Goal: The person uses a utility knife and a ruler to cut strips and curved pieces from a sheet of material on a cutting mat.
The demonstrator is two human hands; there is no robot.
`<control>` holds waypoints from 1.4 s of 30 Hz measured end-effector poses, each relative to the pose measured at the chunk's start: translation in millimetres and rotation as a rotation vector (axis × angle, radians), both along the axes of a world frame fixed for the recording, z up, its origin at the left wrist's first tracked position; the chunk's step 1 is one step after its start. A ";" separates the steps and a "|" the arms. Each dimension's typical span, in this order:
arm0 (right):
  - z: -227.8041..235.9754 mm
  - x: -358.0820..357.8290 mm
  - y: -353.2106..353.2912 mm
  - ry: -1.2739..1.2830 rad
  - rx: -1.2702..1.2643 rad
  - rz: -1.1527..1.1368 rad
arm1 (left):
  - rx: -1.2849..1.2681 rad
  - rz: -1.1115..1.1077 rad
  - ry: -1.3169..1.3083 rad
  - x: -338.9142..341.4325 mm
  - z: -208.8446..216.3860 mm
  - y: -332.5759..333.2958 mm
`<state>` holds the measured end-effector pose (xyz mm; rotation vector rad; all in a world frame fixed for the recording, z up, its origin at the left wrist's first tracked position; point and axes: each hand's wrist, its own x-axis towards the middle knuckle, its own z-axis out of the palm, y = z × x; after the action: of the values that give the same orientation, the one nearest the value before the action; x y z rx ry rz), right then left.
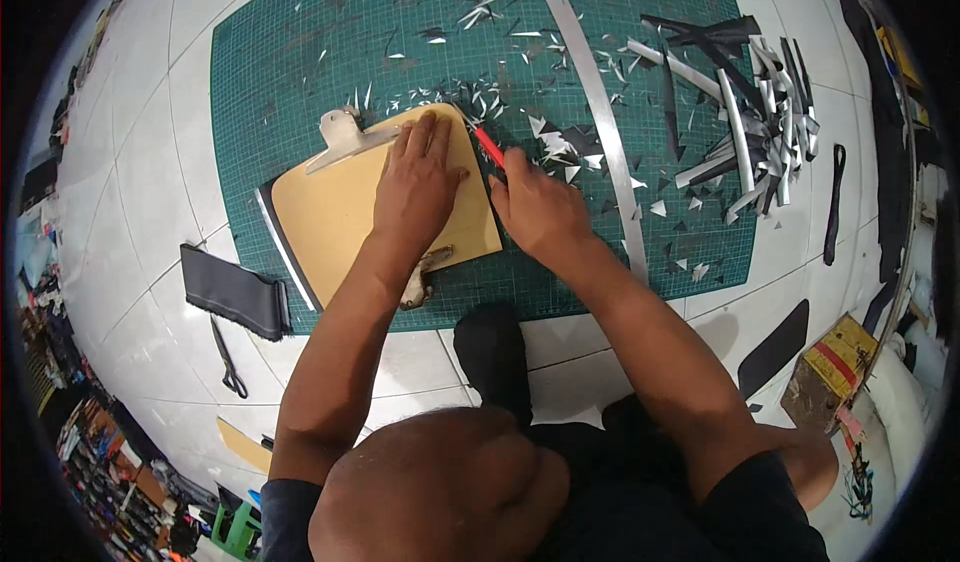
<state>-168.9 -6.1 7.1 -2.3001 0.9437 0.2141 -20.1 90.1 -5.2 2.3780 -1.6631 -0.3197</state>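
A tan board with rounded corners (325, 212) lies on the green cutting mat (290, 52). One metal bulldog clip (342, 136) grips its far edge, and another clip (418, 284) sits at its near edge. Dark sheet material with a pale edge (284, 247) shows from beneath the board on the left. My left hand (415, 187) presses flat on the board, fingers stretched out. Closed around a red cutter knife (488, 146), my right hand (548, 210) is just right of the board. The knife's tip is by the board's far right corner.
A long metal ruler (602, 122) crosses the mat, with triangular black-and-white offcuts (570, 147) scattered around. Rolled strips (745, 132) are heaped at the right edge. On the tiled floor lie folded dark material (232, 290), scissors (228, 360) and a black panel (775, 349).
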 end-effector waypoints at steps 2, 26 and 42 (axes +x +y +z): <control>-2.9 -0.5 0.7 0.014 -0.003 0.000 | 0.000 0.017 0.030 -1.5 1.1 -0.6; 3.6 -28.8 8.1 0.000 -0.053 0.051 | 0.102 -0.017 0.056 1.7 6.3 -7.2; 8.6 4.0 -10.5 0.126 0.045 0.030 | 0.079 -0.009 0.087 0.5 2.2 -7.3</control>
<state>-164.8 -16.6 15.7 -2.2821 0.9575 0.3927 -19.6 82.7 -3.0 2.3770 -1.6514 -0.4918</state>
